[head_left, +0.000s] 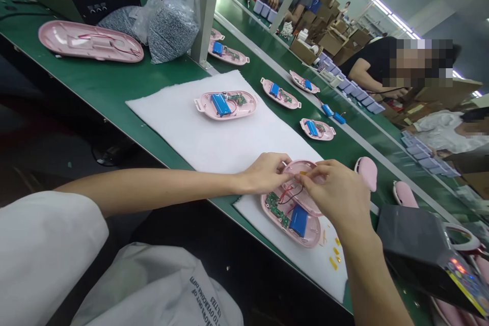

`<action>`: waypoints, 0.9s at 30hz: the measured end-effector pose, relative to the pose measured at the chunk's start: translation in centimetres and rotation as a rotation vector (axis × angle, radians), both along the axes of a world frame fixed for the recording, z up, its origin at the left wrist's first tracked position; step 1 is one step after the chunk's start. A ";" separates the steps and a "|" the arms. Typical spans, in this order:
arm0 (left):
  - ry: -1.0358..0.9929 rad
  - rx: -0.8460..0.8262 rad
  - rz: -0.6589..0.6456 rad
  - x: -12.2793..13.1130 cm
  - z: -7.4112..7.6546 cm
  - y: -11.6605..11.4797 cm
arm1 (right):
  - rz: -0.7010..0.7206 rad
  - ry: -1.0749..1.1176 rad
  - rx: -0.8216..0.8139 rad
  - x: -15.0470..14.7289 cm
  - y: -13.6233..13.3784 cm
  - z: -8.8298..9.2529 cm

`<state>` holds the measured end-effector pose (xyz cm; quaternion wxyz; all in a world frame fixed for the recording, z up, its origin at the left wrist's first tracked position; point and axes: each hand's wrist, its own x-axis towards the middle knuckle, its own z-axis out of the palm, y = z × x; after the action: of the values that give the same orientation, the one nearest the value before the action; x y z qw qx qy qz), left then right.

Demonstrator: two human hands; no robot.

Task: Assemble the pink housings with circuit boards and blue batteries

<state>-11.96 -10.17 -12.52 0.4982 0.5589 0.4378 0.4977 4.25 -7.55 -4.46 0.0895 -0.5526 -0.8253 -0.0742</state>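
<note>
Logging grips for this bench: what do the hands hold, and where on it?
Both hold the pink cover by its rim, left hand on its left edge, right hand on its right, above the open shell.

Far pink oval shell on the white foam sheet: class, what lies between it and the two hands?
Head view: only bare white foam sheet between the pink oval shell, left hand and right hand.

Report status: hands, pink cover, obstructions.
Left hand grips pink cover at edge; right hand touching it. Cover tilted over open pink shell, wires attached. Black box beside right forearm.
</note>
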 end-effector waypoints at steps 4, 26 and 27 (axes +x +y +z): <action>-0.033 -0.006 0.020 0.0 0.2 -0.3 | -0.135 0.170 -0.165 0.6 1.1 1.0; 0.177 0.103 -0.059 -0.7 1.6 0.2 | 0.330 0.241 -0.489 1.4 1.2 1.2; 0.187 0.113 -0.073 -0.9 1.7 0.1 | 0.336 0.233 -0.461 1.5 1.0 1.2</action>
<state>-12.84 -10.08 -10.83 0.4406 0.6457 0.4329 0.4490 5.71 -6.52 -3.25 0.0666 -0.4188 -0.8844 0.1948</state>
